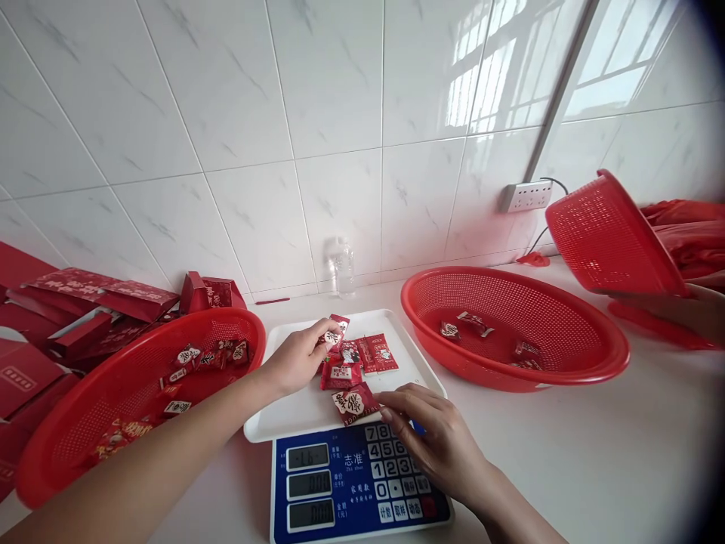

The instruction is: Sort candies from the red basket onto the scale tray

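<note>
My left hand [303,357] is closed on a small red candy packet [338,326] with white lettering, above the left part of the white scale tray [266,412]. My right hand [433,431] pinches the edge of another red candy packet [356,403] between thumb and fingers at the tray's front edge. Between the hands, several red packets lie on the tray, among them a flat red sachet [381,353] and a small red wrapped piece [340,376]. Under the tray stands a blue weighing scale [351,506] with displays and a keypad.
An oval red basket [50,446] holding wrapped candies stands left; another red basket [589,370] with several packets stands right. At far right, another person's hand [699,311] holds a tilted red basket [612,234]. Red boxes [113,302], a clear bottle [343,268] and a power strip [528,196] are behind.
</note>
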Demonstrator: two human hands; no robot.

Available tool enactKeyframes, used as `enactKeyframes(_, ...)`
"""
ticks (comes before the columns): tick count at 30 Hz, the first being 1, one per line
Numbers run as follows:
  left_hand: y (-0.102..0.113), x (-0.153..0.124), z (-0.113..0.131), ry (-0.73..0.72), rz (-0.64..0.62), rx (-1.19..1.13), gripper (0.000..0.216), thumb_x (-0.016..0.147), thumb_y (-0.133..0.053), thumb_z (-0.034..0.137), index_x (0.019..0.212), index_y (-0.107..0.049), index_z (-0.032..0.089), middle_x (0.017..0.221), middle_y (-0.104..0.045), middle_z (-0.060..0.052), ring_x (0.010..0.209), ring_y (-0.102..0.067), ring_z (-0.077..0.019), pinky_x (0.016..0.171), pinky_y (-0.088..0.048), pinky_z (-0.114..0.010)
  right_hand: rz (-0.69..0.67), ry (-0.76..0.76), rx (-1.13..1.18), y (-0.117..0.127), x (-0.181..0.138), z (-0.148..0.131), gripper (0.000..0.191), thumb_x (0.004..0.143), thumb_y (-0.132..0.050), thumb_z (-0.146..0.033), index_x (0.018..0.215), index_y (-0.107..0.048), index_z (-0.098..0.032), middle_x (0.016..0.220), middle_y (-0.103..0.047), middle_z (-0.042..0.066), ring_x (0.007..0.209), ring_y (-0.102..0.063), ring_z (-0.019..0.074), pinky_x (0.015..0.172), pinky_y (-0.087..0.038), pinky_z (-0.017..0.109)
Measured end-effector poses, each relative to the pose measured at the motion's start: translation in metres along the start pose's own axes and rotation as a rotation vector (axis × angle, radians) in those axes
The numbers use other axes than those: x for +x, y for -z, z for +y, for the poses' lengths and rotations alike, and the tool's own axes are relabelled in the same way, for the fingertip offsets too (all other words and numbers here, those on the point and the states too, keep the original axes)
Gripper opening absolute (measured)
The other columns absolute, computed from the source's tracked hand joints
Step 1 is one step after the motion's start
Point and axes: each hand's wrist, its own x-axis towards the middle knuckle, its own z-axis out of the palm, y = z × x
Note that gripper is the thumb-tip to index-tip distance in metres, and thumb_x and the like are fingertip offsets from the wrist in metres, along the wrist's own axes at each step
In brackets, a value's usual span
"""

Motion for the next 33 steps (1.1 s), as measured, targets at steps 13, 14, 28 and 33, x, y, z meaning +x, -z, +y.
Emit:
enactKeyframes(13,-0.02,-0.01,-0.005,-0.113,-0.175,0.211,0.071,0.081,-0.051,0.065,0.142,-0.036,0.032,0.155,-0.025,-0.008,0.144,-0.011,-0.0347,0.113,-0.014,-0.057,-0.013,-0.019,0.0,-0.004,-0.001,0.002,0.017,0.092,-0.049,-0.017,0.1,-0.064,-0.02,0.072,-0.066,0.002,0.065,-0.061,0.0132,0.058,-0.049,0.026)
enactKeyframes(14,-0.024,-0.012,-0.003,-0.108,-0.223,0.219,0.075,0.08,-0.051,0.068,0.143,-0.034,0.032,0.157,-0.021,-0.008,0.144,-0.007,-0.0359,0.113,-0.012,-0.06,-0.013,-0.019,-0.004,-0.004,-0.001,0.002,0.017,0.092,-0.049,-0.017,0.1,-0.064,-0.02,0.072,-0.067,0.002,0.065,-0.061,0.0133,0.059,-0.049,0.026)
enactKeyframes(28,-0.015,-0.028,-0.014,-0.181,-0.044,0.024,0.057,0.086,-0.053,0.055,0.137,-0.043,0.032,0.148,-0.04,-0.004,0.14,-0.028,-0.0267,0.114,-0.027,-0.045,-0.003,-0.01,-0.007,-0.003,-0.003,0.002,0.017,0.091,-0.049,-0.014,0.101,-0.063,-0.018,0.072,-0.065,0.002,0.064,-0.06,0.0128,0.059,-0.048,0.026)
enactKeyframes(33,-0.017,-0.078,-0.024,-0.09,0.666,-0.263,0.031,0.09,-0.05,0.047,0.108,-0.059,0.024,0.096,-0.068,-0.006,0.097,-0.063,-0.0229,0.089,-0.051,-0.038,0.005,0.006,0.005,-0.003,-0.002,0.003,0.016,0.091,-0.05,-0.015,0.101,-0.062,-0.019,0.072,-0.064,0.001,0.064,-0.059,0.0123,0.057,-0.048,0.025)
